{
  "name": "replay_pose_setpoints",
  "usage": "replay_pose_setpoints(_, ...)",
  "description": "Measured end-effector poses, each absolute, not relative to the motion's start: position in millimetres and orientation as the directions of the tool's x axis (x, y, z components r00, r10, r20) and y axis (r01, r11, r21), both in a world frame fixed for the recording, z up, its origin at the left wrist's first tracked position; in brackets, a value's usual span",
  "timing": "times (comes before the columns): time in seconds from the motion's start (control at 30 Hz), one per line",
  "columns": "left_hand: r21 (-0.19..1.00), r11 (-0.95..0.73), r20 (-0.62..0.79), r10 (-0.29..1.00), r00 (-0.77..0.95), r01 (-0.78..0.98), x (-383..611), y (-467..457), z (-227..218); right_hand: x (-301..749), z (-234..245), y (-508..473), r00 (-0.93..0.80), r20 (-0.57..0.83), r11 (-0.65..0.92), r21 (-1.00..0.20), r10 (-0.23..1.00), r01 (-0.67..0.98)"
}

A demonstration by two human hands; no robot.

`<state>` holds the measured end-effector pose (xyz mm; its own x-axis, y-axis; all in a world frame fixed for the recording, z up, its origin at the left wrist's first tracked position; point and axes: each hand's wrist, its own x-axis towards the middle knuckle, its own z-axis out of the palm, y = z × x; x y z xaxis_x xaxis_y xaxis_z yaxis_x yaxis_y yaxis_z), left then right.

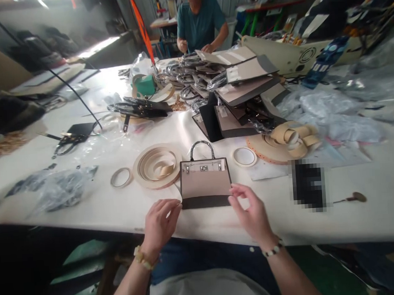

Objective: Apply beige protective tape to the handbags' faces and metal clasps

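A small taupe-and-black handbag [205,182] lies flat on the white table [364,217], with a dark arched handle and metal clasps along its top. My left hand [160,223] is at the bag's lower left edge, its fingertips at or touching that side. My right hand [249,213] has its fingers spread, with the tips against the bag's right edge. Neither hand visibly grips the bag. A beads bracelet circles each wrist. A coil of beige strip [157,166] lies just left of the bag, and a small tape roll [244,156] lies to its right.
Several similar bags and dark handles [234,105] are heaped beyond the bag. A seated person in a teal shirt [199,27] works at the far end. Plastic sheeting [61,189] lies at left, a pixelated dark object [308,185] at right.
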<state>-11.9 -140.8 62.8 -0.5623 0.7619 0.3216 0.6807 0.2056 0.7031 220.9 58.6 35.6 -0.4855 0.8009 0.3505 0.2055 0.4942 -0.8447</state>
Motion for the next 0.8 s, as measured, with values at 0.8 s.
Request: replay_pose_setpoints(0.8,0.974,0.224,-0.103,0.609,-0.787,0.046,-60.8,-146.5,100.2,96.6,50.0,-3.9,-0.905,0.044,0.22,-0.974,0.423,0.056)
